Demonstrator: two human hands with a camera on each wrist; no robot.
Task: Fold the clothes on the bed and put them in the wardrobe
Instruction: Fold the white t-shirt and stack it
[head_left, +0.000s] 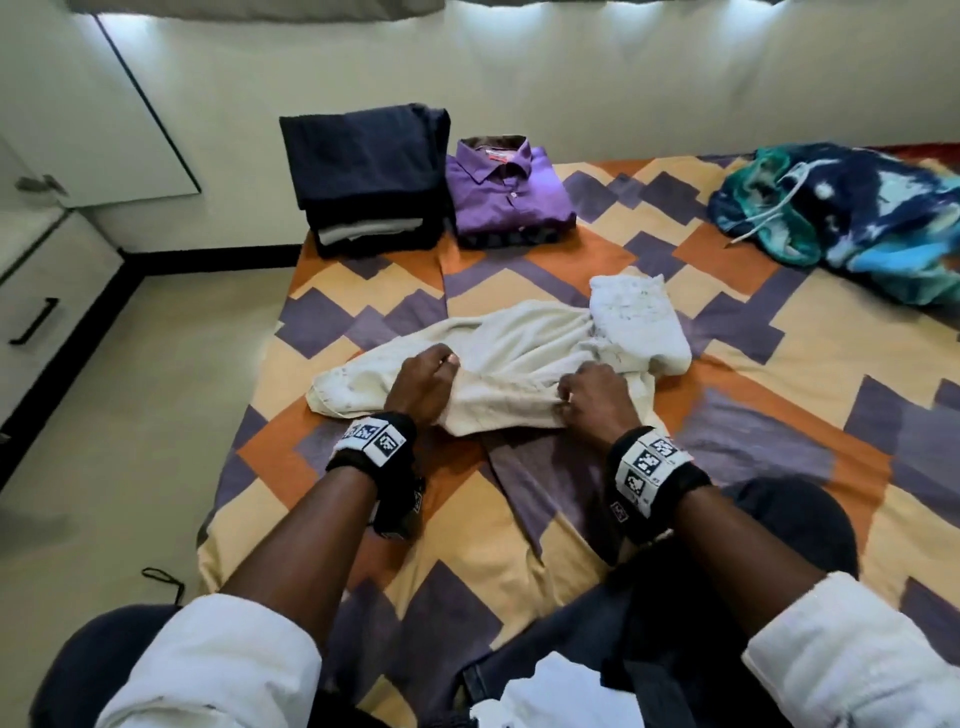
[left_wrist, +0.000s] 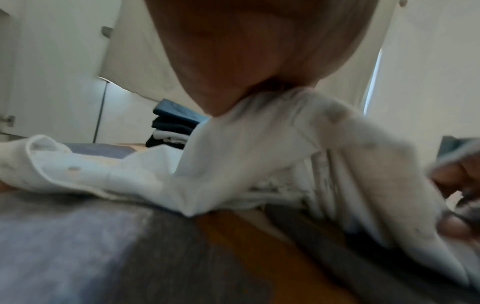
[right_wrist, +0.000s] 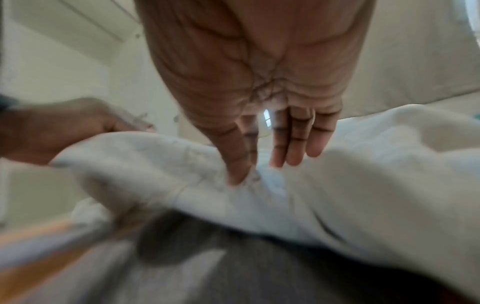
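Near the middle of the bed (head_left: 779, 353), toward its left edge, a cream-white garment (head_left: 519, 358) is lying crumpled on the orange, purple and cream patterned sheet, one end folded over toward the right. The left hand (head_left: 423, 382) is pinching a raised fold of the cloth between thumb and fingers, its grip narrow and holding the fabric. The right hand (head_left: 597, 400) is holding the near edge of the same garment; in the right wrist view the thumb and forefinger are pinching a small tuck of cloth while the other fingers (right_wrist: 298, 139) are lying nearly straight above it. At the far left corner of the bed a stack of folded dark clothes (head_left: 369, 176) is sitting, and just beside it, on its right, a folded purple shirt (head_left: 509, 192) is lying collar up. By the far right edge a blue and teal garment (head_left: 852, 223) with a white drawstring is lying unfolded, well apart from the hands.
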